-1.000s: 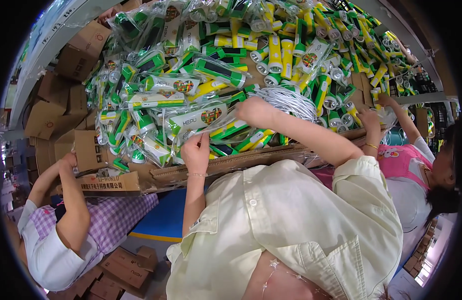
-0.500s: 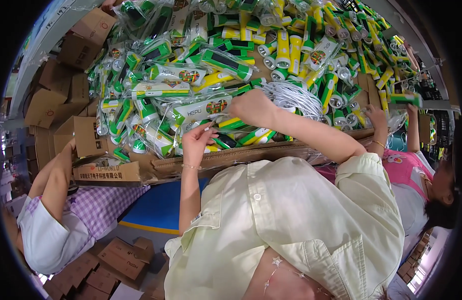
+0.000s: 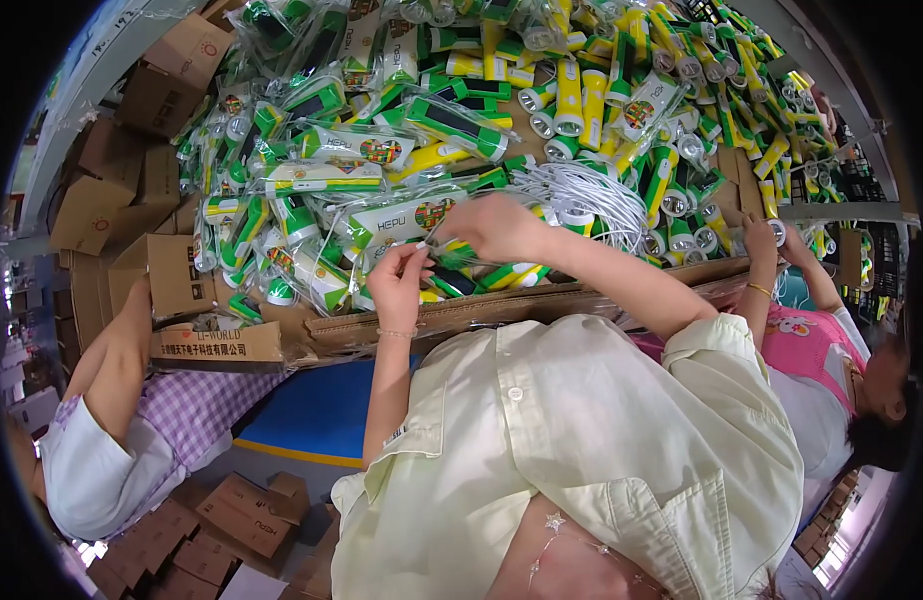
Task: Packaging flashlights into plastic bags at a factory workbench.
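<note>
Near the middle of the frame, one flat white-and-green flashlight in a clear plastic bag [image 3: 387, 222], lying on the heap with long axis across the frame, right end tilted slightly toward the upper right. Placed just above and to the left of the left grip [image 3: 422, 250], but with its right end nearer to the right grip [image 3: 440, 238]. Pinching with the left thumb and forefinger, seemingly at thin clear plastic film [image 3: 457, 258]. Bending the right fingers downward, with tips partly hidden; cannot tell whether closed on something.

On the white flashlight face, dark capital letters and a heart-shaped print of many colours. Just right of the hands, a loose coil of white cable [image 3: 582, 185]. Farther, toward the upper right, a wide heap of green-and-yellow flashlights [image 3: 592, 105]. At the lower left, a brown carton flap [image 3: 217, 345] with two printed rows, Latin letters above Chinese characters. At the left edge, a co-worker's forearm [image 3: 122, 350]; at the right, another co-worker's hands [image 3: 762, 242].
</note>
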The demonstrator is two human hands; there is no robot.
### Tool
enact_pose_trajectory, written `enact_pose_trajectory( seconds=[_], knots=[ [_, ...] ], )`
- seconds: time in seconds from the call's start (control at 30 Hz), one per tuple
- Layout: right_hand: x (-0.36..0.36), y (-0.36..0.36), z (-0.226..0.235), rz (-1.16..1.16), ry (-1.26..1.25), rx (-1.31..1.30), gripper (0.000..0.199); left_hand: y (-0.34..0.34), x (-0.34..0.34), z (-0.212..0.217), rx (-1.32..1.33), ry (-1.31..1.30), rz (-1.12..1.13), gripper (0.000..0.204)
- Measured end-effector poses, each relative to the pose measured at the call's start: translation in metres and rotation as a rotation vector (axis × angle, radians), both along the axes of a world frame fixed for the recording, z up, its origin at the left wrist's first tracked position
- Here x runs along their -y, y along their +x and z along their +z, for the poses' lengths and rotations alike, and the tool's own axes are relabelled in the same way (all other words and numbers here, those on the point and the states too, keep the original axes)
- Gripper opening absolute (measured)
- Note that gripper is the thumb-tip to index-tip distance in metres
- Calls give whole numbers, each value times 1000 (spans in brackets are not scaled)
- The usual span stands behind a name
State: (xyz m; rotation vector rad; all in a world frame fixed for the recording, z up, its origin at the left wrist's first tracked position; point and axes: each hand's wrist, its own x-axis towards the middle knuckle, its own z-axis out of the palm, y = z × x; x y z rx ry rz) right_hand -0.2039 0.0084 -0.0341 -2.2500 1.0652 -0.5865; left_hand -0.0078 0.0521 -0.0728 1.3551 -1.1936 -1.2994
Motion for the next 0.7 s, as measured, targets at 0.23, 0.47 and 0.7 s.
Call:
enact_pose_trajectory(
  seconds=[0.23, 0.47, 0.7],
  knots=[
    [5, -1, 27, 34, -309, 79, 19, -10, 2, 28, 27, -65, -15, 6],
    [2, -1, 53, 45, -345, 51, 14, -16, 7, 69, 188, -213, -71, 4],
    [34, -64, 65, 1, -434, -175, 10, 45, 35, 124, 11, -433, 306, 5]
  ],
)
